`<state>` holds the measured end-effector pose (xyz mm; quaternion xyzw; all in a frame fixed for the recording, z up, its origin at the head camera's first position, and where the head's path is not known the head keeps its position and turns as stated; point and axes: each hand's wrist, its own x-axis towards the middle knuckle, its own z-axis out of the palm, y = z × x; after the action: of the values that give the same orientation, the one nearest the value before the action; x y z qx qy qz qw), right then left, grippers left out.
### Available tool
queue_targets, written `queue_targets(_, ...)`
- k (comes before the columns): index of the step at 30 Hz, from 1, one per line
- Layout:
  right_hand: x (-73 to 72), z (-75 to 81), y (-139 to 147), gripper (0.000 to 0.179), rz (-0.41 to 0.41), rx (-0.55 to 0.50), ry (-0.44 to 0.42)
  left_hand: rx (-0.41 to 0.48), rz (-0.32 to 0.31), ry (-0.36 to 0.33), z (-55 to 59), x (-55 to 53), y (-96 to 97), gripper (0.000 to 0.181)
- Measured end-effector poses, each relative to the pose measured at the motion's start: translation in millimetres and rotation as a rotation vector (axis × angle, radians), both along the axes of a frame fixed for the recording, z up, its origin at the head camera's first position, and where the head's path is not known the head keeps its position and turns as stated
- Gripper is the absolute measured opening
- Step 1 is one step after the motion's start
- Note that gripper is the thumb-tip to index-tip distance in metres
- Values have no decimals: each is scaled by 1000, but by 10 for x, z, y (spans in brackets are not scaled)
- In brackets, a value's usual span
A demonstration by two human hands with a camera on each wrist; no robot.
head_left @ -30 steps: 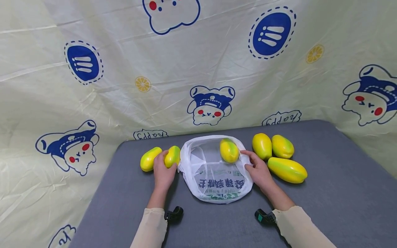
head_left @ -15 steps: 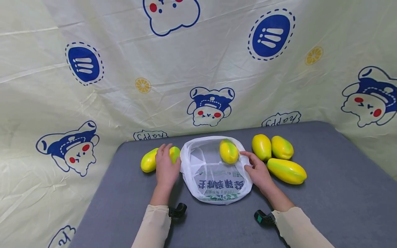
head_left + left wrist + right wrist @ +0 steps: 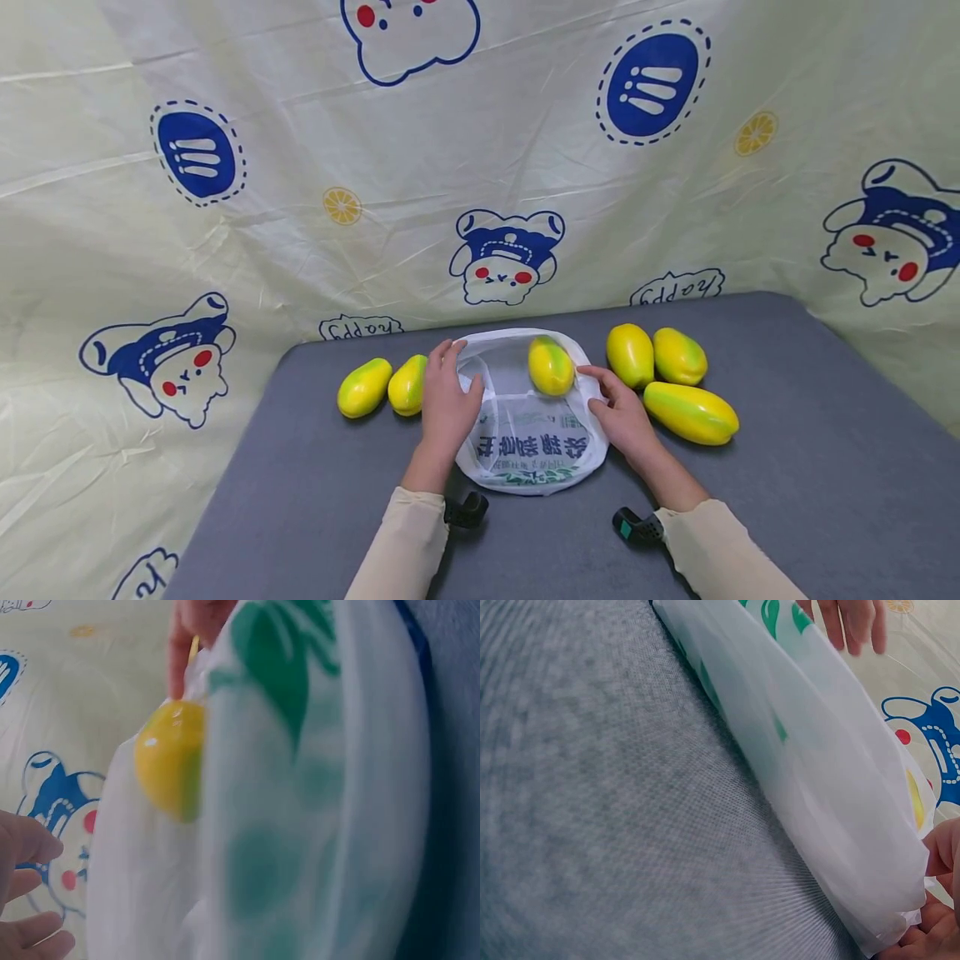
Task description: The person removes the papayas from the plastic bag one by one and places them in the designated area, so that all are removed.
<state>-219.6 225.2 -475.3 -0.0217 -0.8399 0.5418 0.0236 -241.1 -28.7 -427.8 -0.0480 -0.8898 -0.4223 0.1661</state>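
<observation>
A white plastic bag (image 3: 525,483) with dark lettering and green leaf print lies on the table, its mouth spread wide. Inside, near the right rim, is a yellow-green papaya (image 3: 551,367), also visible in the left wrist view as a yellow papaya (image 3: 171,761). My right hand (image 3: 621,412) pinches the bag's right rim; the right wrist view has white plastic between thumb and fingers (image 3: 941,851). My left hand (image 3: 450,404) hovers over the bag's left rim with fingers spread and nothing in them. Left of it lie two papayas, one (image 3: 363,388) farther out and another (image 3: 407,386) beside the hand.
To the right of the bag, three more papayas sit close together: an upright one (image 3: 630,356), one behind (image 3: 679,357) and a longer one (image 3: 692,413) in front. The grey table (image 3: 795,483) ends at a pale printed curtain (image 3: 405,258).
My left hand has let go of the papaya beside the bag and moved right, over the bag's left rim. My right hand stays at the right rim.
</observation>
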Motion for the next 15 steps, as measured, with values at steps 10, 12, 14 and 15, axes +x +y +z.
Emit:
queue_targets(10,-2,-9,6,52,4,6,2,104,-178,-118,-178,-63,379,54)
queue_targets(12,-3,-11,4,52,2,10,-1,175,-196,-152,-185,-70,437,54)
queue_targets(14,-5,-11,5,52,-1,13,2,254,-203,-203,-170,-81,501,54)
queue_targets(15,-7,-9,3,52,0,16,5,297,-204,-229,-155,-83,536,54)
